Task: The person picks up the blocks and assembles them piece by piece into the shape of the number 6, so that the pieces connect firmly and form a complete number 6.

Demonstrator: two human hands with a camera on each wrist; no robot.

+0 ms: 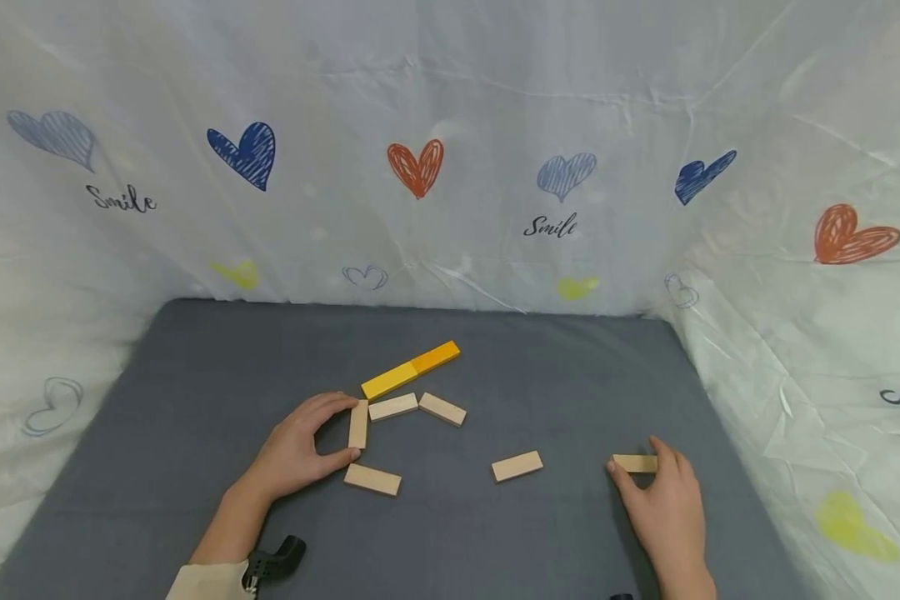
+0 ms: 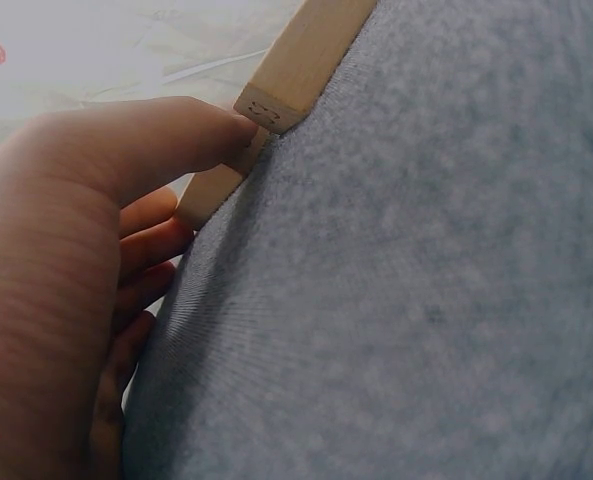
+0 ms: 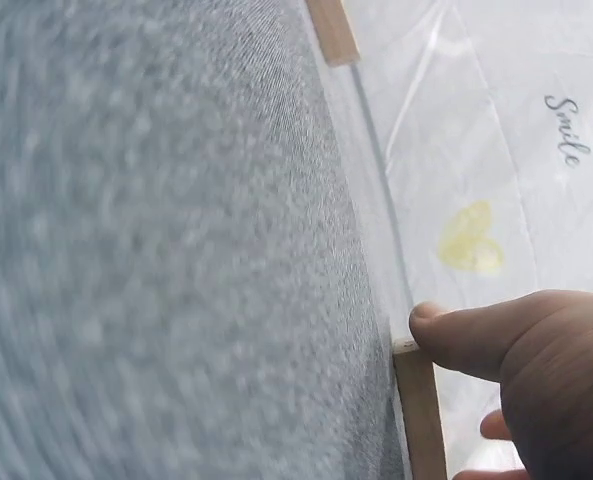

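My left hand [image 1: 300, 442] spans a pale wooden block [image 1: 357, 425], thumb at its near end and fingertips at its far end. Just below the thumb lies another pale block [image 1: 372, 479]; in the left wrist view this near block [image 2: 301, 65] shows a dark mark on its end. Two more pale blocks, one [image 1: 393, 407] and one angled [image 1: 442, 410], continue rightward from the held block's top. Over at the right, my right hand [image 1: 667, 500] grips a pale block [image 1: 634, 463] by its ends, and the thumb sits at its left end.
A yellow block [image 1: 390, 381] and an orange block [image 1: 436, 357] lie end to end in a slanting line behind the pale ones. Between the hands rests a single pale block [image 1: 517, 467]. Grey cloth [image 1: 450, 542] covers the table, and a white printed curtain [image 1: 480, 267] borders it.
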